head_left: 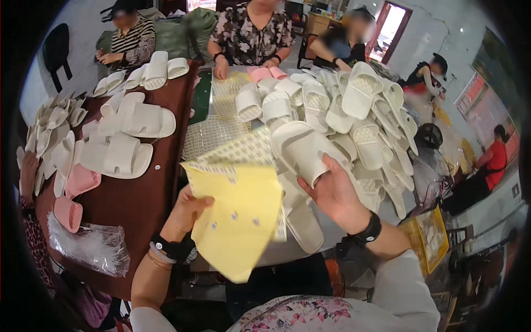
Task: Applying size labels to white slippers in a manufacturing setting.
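My left hand (191, 213) pinches the left edge of a yellow sheet (238, 221), which hangs bent in front of me. Small printed labels dot its yellow face, and a folded-over part shows rows of pale stickers. My right hand (345, 202) is closed at the strap of a cream-white slipper (296, 141), thumb and fingers around the strap's near edge. Part of that slipper lies behind the sheet. Just below it, another white slipper (304, 224) rests on the grey table, partly covered by the sheet.
A large heap of white slippers (365, 144) fills the table's right side. More sticker sheets (213, 138) lie ahead. On the brown table (138, 205) at left are white and pink slippers and clear plastic bags (91, 243). Co-workers sit across. A yellow crate (412, 238) stands at right.
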